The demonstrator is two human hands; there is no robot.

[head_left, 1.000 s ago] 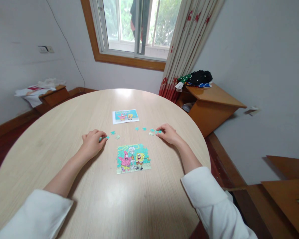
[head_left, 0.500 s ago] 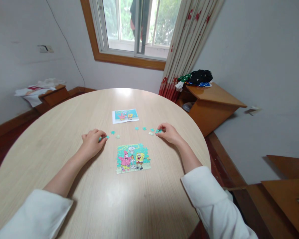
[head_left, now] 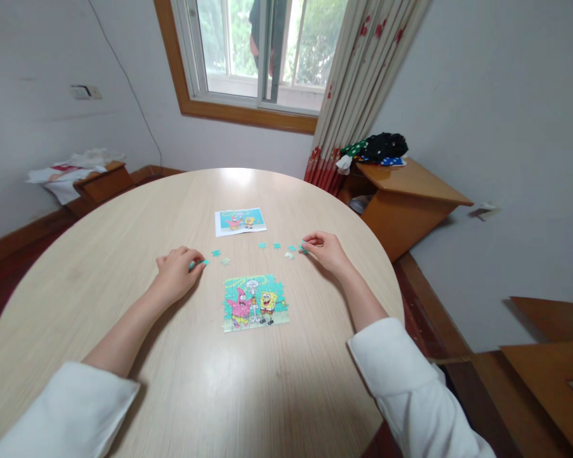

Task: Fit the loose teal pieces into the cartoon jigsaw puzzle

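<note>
A partly assembled jigsaw puzzle (head_left: 255, 304) of cartoon figures lies flat on the table, its upper right edge uneven. My left hand (head_left: 176, 275) rests to its upper left, fingers curled over a teal puzzle piece (head_left: 192, 265), with another piece (head_left: 206, 261) at the fingertips. Close by lie a teal piece (head_left: 216, 253) and a pale piece (head_left: 225, 261). To the puzzle's upper right, my right hand (head_left: 325, 250) pinches a teal piece (head_left: 304, 249) between thumb and finger. Several loose pieces (head_left: 277, 246) sit left of it, one of them pale (head_left: 289, 256).
A printed reference picture (head_left: 241, 222) lies beyond the loose pieces on the round wooden table (head_left: 186, 375). Past the table's right edge, a wooden cabinet (head_left: 410, 184) carries a heap of cloth (head_left: 382, 148). A curtain (head_left: 353, 83) hangs beside the window.
My right hand has shifted slightly up and away from me, its fingers now around the upper part of the teal piece. The left hand stays in place.
</note>
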